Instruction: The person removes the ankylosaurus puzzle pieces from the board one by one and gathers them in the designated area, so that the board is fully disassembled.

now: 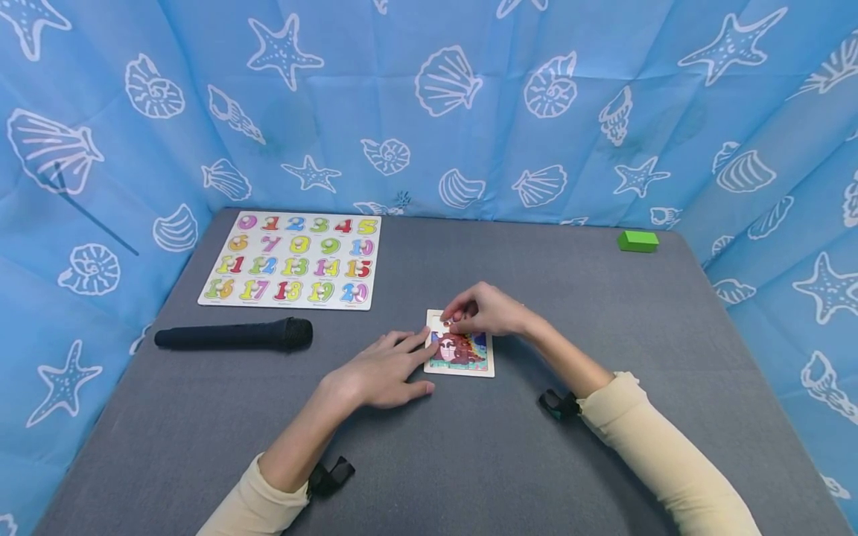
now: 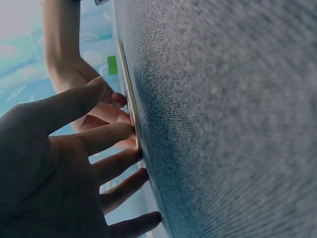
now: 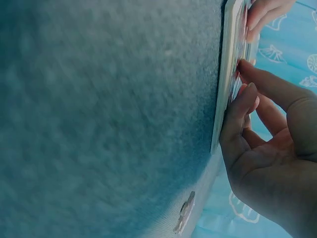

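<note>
A small jigsaw puzzle [image 1: 459, 365] in a pale wooden frame lies flat on the grey table, its picture showing a face with reddish-brown hair. At its upper left, a pale bare patch [image 1: 436, 321] of the tray shows. My right hand [image 1: 492, 311] is over the top of the frame, pinching a small puzzle piece [image 1: 447, 323] between thumb and fingers, which mostly cover it. From the left, my left hand [image 1: 382, 372] reaches in with fingers spread, fingertips resting on the puzzle's left edge. The frame appears edge-on beside the fingers in both wrist views.
A number puzzle board [image 1: 290, 259] with numerals 0 to 20 lies at the back left. In front of it is a black microphone [image 1: 234, 335]. One green block [image 1: 637, 241] sits at the back right. Blue seashell-print curtains [image 1: 496, 134] surround the table.
</note>
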The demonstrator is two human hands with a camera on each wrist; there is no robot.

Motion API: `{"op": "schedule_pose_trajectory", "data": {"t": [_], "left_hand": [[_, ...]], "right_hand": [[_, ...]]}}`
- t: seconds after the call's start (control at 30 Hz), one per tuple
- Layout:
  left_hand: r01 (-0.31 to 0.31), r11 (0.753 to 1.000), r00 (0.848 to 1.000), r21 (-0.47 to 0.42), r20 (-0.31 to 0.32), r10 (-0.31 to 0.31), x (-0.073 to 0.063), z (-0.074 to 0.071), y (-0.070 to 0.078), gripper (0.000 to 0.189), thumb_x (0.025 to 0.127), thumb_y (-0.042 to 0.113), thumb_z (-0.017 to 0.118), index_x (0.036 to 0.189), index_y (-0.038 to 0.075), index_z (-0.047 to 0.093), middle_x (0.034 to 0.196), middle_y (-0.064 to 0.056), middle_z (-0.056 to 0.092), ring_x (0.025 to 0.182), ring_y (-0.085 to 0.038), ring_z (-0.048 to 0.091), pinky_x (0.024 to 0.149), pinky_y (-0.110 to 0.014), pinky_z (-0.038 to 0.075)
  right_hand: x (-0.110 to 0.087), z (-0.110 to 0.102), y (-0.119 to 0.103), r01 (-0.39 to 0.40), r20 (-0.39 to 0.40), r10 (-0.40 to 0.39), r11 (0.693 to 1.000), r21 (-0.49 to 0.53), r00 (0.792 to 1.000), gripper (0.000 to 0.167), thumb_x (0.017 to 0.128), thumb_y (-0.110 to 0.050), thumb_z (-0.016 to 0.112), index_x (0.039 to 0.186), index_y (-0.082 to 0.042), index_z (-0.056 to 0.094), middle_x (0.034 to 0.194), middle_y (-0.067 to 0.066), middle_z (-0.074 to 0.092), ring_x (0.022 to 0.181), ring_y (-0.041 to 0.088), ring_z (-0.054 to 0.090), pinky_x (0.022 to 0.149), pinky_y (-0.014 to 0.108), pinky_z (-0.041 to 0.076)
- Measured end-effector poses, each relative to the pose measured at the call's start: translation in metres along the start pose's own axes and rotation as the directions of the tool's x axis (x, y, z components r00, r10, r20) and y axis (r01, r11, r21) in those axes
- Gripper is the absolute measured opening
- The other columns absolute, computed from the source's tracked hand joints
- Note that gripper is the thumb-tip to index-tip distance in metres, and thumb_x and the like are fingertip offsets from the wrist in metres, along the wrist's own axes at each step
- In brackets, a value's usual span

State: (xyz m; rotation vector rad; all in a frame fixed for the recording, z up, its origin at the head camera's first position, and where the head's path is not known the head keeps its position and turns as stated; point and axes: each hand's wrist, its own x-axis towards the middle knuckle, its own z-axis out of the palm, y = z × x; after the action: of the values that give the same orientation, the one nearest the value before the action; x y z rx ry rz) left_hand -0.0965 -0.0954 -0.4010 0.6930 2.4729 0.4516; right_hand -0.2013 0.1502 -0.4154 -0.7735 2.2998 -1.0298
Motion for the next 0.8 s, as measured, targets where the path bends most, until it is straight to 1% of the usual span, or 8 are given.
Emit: {"op": "schedule_pose_trajectory", "data": {"t": [0.13,0.33,0.57,0.8], "left_hand": [[-0.002,1.0,1.0,-0.002,-0.001,0.002,-0.0002,0.0,-0.0001,0.068,0.111,0.046,0.059,0.171,0.025,0.035,0.183,-0.002,0.022,0.169,-0.03,0.024,0.138,-0.06,0.022],[-0.002,1.0,1.0,-0.008,-0.002,0.002,-0.0007,0.0003,-0.0004,0.069,0.111,0.046,0.059,0.172,0.025,0.035,0.184,-0.002,0.022,0.169,-0.03,0.024,0.138,-0.06,0.022],[-0.006,1.0,1.0,-0.007,-0.007,0.006,-0.0015,0.0003,0.0002,0.069,0.111,0.046,0.06,0.171,0.024,0.035,0.183,-0.003,0.023,0.169,-0.03,0.024,0.138,-0.06,0.022],[-0.008,1.0,1.0,-0.01,-0.01,0.008,-0.0023,0.0002,0.0009,0.069,0.111,0.046,0.06,0.171,0.024,0.035,0.183,-0.004,0.023,0.169,-0.031,0.024,0.137,-0.06,0.023]], "right_hand": [[0.0007,-0.0008,-0.0012,0.004,0.029,-0.003,1.0,-0.025,1.0,0.017,0.099,-0.006,0.077,0.115,-0.003,0.081,0.084,0.002,0.064,0.072,0.012,0.052,0.063,0.021,0.043],[0.0011,0.0001,-0.0037,0.002,0.055,0.002,0.997,-0.073,0.998,0.015,0.1,-0.008,0.074,0.114,-0.006,0.08,0.084,0.001,0.059,0.072,0.012,0.049,0.065,0.021,0.04],[0.0016,0.0012,-0.005,0.007,0.059,-0.001,0.995,-0.097,0.998,0.012,0.101,-0.008,0.072,0.112,-0.008,0.077,0.086,0.002,0.058,0.074,0.012,0.05,0.068,0.023,0.04],[0.0014,0.0006,-0.0048,0.022,0.062,-0.015,0.993,-0.118,0.998,0.014,0.098,-0.008,0.076,0.112,-0.009,0.076,0.091,0.004,0.06,0.078,0.014,0.051,0.071,0.025,0.042]]}}
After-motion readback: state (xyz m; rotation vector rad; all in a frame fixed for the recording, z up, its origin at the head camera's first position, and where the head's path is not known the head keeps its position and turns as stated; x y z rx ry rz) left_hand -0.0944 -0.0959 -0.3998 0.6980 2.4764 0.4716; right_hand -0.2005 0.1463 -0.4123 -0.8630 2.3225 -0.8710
